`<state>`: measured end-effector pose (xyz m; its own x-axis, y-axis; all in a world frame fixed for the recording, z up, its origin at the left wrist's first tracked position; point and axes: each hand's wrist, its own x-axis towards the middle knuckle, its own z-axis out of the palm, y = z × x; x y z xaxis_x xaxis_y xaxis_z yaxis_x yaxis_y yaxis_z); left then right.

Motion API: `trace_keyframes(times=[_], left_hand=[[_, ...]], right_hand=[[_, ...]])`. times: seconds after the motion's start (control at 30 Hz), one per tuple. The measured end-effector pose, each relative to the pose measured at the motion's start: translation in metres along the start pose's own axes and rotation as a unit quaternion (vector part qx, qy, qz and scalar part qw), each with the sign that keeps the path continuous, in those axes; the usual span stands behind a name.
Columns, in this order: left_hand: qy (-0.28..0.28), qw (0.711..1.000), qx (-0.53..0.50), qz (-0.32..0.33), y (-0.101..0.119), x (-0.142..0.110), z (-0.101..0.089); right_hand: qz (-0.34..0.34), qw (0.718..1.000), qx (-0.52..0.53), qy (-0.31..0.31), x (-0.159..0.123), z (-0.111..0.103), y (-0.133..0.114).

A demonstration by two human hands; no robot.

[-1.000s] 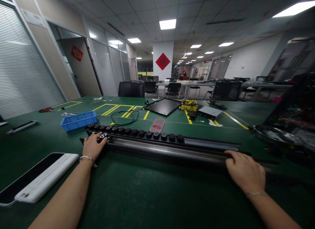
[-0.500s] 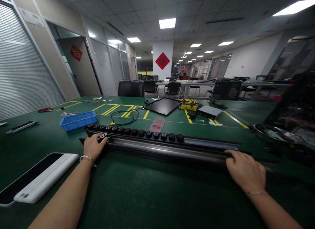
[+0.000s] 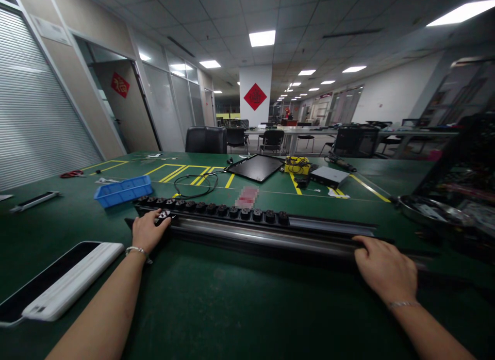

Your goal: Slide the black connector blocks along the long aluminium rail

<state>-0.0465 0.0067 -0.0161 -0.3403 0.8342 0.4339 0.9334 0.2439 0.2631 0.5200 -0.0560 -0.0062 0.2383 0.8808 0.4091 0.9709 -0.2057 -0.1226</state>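
Note:
A long metal channel (image 3: 247, 237) with a shiny inner face lies across the table in front of me. Behind it runs a dark strip carrying a row of several black socket modules (image 3: 221, 209). At the channel's left end, my left hand (image 3: 147, 232) pinches a black socket module with a pale patterned face (image 3: 164, 214), at or just above the channel. My fingertips partly cover this module. Over the right end of the channel, my right hand (image 3: 386, 270) is closed, its fingers curled over the rim and partly hidden.
On the green table (image 3: 216, 308) stand a blue bin (image 3: 124, 191) and a white, black-faced device (image 3: 71, 282) at left. Farther back lie a looped black cable (image 3: 197, 194), a black panel (image 3: 256, 167), a yellow box with cables (image 3: 297, 165) and a grey box (image 3: 330, 176). A metal bowl (image 3: 417, 208) sits right.
Almost nothing differs. My left hand has shifted very slightly to the right with the socket module; my right hand keeps its place on the channel.

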Motion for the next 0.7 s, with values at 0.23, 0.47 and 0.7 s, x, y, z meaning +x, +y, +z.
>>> trace_keyframes(times=[0.23,0.47,0.7], left_hand=[[0.001,1.0,-0.002,-0.001,0.0007,-0.0005,-0.0006],[0.004,1.0,0.0,-0.006,0.0026,-0.001,-0.0012],[0.004,1.0,-0.001,-0.002,0.0038,-0.0013,-0.0015]], right_hand=[[0.0,1.0,0.005,-0.003,-0.0002,-0.0022,-0.0016],[-0.001,1.0,0.001,-0.004,0.0007,0.0012,0.0021],[0.006,1.0,-0.012,0.0,0.0006,-0.0009,-0.0031]])
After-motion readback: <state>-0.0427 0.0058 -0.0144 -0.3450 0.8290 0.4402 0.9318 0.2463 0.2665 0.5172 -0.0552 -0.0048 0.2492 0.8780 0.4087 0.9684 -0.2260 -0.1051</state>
